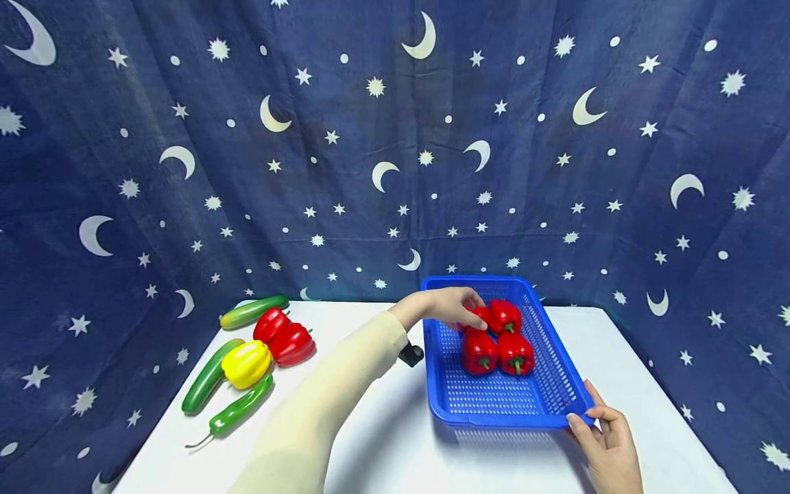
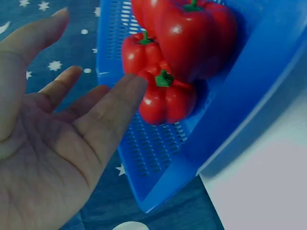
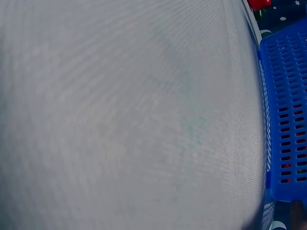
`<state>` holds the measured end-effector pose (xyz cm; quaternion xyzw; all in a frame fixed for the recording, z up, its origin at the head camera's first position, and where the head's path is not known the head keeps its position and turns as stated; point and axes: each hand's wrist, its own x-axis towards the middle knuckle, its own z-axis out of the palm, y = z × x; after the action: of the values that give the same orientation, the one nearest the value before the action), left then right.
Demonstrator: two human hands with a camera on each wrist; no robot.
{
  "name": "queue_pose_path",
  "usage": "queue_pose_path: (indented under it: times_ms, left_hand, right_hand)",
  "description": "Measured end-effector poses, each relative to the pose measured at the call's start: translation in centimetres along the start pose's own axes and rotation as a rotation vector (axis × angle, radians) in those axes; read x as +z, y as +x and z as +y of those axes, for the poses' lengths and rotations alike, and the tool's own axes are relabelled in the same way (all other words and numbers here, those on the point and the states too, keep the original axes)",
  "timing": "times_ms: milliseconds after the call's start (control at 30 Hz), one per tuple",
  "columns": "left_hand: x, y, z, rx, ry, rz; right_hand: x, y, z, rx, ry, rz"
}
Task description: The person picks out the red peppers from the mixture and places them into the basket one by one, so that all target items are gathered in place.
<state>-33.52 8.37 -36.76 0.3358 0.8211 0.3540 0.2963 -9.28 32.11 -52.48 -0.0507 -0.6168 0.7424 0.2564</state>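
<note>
Several red bell peppers [image 1: 480,352] lie together inside a blue perforated plastic basket [image 1: 453,405]. Reaching in over the basket's left side, my left hand [image 1: 449,306] hangs above the rear-left pepper and partly hides it. In the left wrist view, that hand's fingers are spread and loosely extended, and the palm [image 2: 48,158] is bare beside the peppers [image 2: 168,98]. My right hand [image 1: 607,442] grips the near right corner of the basket between thumb and fingers. The right wrist view shows mostly white surface, with the basket's slotted side [image 3: 288,120] at its edge.
On the left of the white table [image 1: 382,439] lie two cucumbers [image 1: 210,377], two red bell peppers [image 1: 293,344], a yellow bell pepper [image 1: 247,363] and a green chili pepper [image 1: 237,409]. A dark blue curtain [image 1: 345,206] with moons and stars stands behind.
</note>
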Motion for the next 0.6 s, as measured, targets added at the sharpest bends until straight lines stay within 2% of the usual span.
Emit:
queue_pose_path:
  times_ms: [100,367,467,600]
  left_hand:
    - [-0.5,-0.5,-0.2,0.054,-0.003,0.042]
    - [-1.8,-3.4,-0.7,0.172,0.142,0.196]
    - [-2.5,-4.8,-1.5,0.195,0.168,0.246]
    - [-3.5,-6.8,-3.4,0.203,0.156,0.348]
  right_hand:
    - [-0.1,0.0,0.1,0.003,0.003,0.002]
    - [0.0,0.1,0.0,0.012,0.009,0.014]
    - [0.1,0.1,0.1,-0.001,0.016,0.015]
    - [0.2,0.2,0.1,-0.008,0.008,0.003]
